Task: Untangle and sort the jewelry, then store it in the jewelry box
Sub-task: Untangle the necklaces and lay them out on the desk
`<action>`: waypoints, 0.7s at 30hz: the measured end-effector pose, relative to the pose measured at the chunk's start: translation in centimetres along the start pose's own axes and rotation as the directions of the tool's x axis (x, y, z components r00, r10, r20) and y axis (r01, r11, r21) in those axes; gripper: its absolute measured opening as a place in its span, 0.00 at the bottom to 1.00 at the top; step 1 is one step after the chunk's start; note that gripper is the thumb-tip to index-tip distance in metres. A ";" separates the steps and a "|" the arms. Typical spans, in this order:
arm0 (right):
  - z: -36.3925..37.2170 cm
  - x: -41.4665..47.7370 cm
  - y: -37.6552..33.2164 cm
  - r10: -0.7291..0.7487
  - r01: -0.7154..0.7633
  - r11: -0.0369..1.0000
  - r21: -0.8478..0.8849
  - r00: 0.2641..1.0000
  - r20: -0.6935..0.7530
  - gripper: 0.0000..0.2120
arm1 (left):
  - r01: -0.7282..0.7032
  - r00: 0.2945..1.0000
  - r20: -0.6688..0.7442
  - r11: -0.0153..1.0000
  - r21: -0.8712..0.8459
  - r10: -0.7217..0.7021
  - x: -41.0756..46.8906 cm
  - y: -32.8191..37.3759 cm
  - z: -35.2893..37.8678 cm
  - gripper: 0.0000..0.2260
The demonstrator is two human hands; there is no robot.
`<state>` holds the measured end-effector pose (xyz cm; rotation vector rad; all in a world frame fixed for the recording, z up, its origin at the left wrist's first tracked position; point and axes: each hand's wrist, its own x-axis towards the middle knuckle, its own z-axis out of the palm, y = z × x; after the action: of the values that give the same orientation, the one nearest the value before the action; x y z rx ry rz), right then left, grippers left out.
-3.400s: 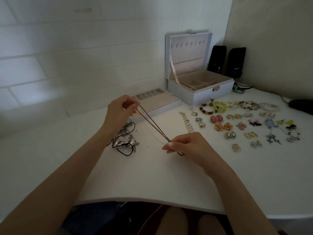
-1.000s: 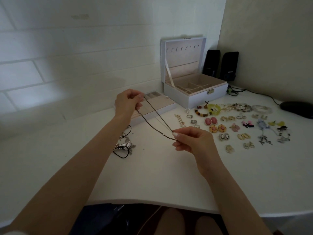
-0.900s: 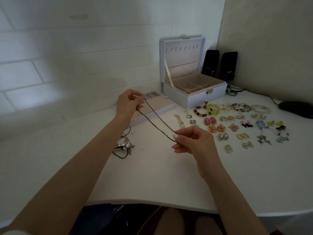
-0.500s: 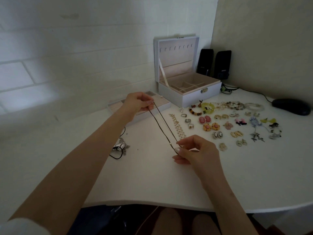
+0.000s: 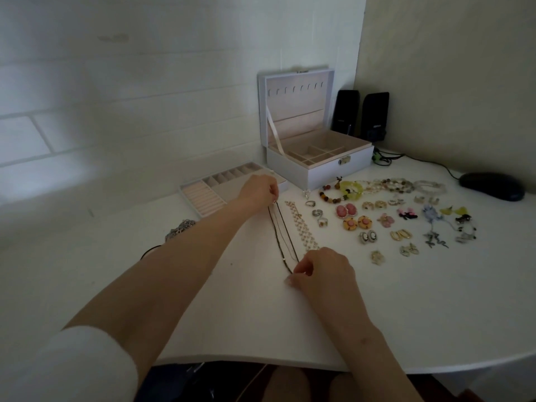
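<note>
Here, the corner of a room. A white-painted brick wall [image 5: 145, 97] at left and rear meets a plain beige wall [image 5: 449, 82] at right. A matt white bench [image 5: 435, 300] with a curved front edge fills the corner and carries everything else.

At the rear, close to the brick wall, stands a white jewelry box [image 5: 319, 172], its lid upright and its pale pink compartments exposed. Just left of it lies a shallow pink-lined ring tray [image 5: 208, 192]. Two black speakers [image 5: 346, 111] stand behind the box against the beige wall. A black computer mouse [image 5: 491, 185] rests at far right.

The left hand [image 5: 259, 191], forearm bare below a white sleeve [image 5: 72, 367], reaches to the near edge of the tray. Its fingers are curled, pinching the far end of a thin dark chain necklace [image 5: 280, 233]. The right hand [image 5: 322, 271] lies nearer the front edge, thumb and forefinger closed on the necklace's near end. The necklace lies along the bench as a narrow loop drawn straight between the two hands.

Just right of it lies a gold link bracelet [image 5: 301, 227]. Further right, beaded bracelets [image 5: 377, 185], rings [image 5: 317, 213] and paired earrings [image 5: 400, 235] are spread in rows. A tangled silver cluster [image 5: 179, 229] lies left of the left forearm.
</note>
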<state>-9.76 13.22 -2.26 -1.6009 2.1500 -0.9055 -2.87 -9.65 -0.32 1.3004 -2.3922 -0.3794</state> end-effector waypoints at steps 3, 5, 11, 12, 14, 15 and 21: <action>0.3 -0.1 0.1 -0.015 0.014 1.000 -0.024 0.999 -0.045 0.05 | -0.003 1.000 0.001 0.999 0.049 0.003 0.2 -0.2 0.6 0.03; 0.2 -0.2 0.1 -0.027 0.025 0.999 -0.042 0.998 -0.063 0.06 | -0.026 1.000 0.003 0.996 0.089 0.026 0.3 -0.1 1.0 0.03; 0.8 -0.5 -0.4 -0.055 0.038 0.989 -0.142 0.991 -0.124 0.07 | -0.052 0.998 -0.016 0.991 0.126 0.055 0.5 0.2 1.7 0.03; 1.0 -0.5 -0.4 -0.062 0.041 0.989 -0.145 0.988 -0.139 0.06 | -0.051 0.998 -0.019 0.992 0.119 0.054 0.5 0.3 1.7 0.03; 1.2 -0.4 -0.3 -0.059 0.039 0.991 -0.127 0.986 -0.156 0.06 | -0.046 0.998 -0.026 0.994 0.098 0.049 0.6 0.3 1.8 0.03; 1.2 -0.3 -0.3 -0.054 0.036 0.993 -0.111 0.986 -0.160 0.06 | -0.041 0.999 -0.029 0.995 0.088 0.043 0.7 0.3 1.9 0.03; 0.9 0.0 0.6 -0.063 0.065 0.998 0.008 0.986 -0.155 0.05 | -0.025 0.999 -0.023 0.998 0.053 0.026 0.5 0.0 1.6 0.06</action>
<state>-9.68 13.02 -3.29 -1.6519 2.1996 -1.0955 -3.82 -10.01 -1.61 1.2885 -2.4116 -0.2939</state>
